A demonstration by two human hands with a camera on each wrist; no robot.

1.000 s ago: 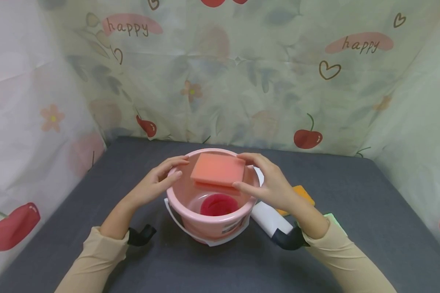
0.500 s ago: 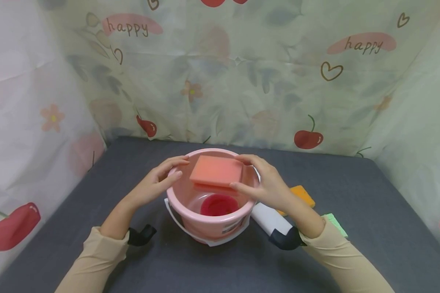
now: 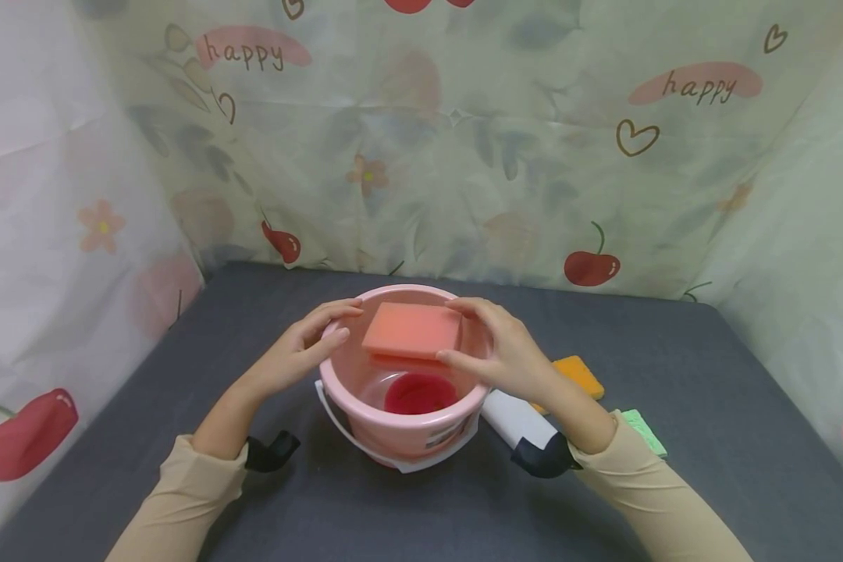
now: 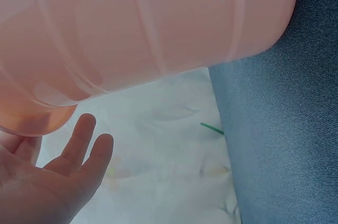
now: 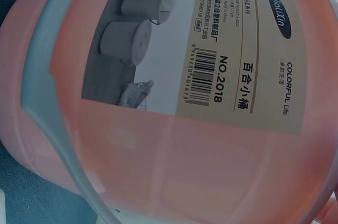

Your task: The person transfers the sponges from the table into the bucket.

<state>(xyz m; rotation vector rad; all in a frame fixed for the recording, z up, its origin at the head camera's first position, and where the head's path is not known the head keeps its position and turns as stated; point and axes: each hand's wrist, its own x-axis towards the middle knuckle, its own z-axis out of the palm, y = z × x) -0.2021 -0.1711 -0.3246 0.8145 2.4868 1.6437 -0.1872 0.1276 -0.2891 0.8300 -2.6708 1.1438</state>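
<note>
A pink bucket with a white handle stands upright on the dark table. Thumb and fingers of my right hand pinch the right side of a flat orange-pink sponge, which is tilted within the bucket's mouth. Below it, a round red item lies at the bottom; its kind is unclear. Loosely spread, my left hand rests at the left rim, thumb and fingertips reaching over it. Two fingers stay outside the bucket, apart from its wall, in the left wrist view.
Right of the bucket lie a white, roughly cylindrical item, an orange sponge and a pale green piece, all partly covered by the right arm. A patterned cloth hangs behind the dark table.
My right hand and the sponge have shifted slightly left and toward me, a little lower over the bucket. More of the green piece shows. The left hand has stayed put.
</note>
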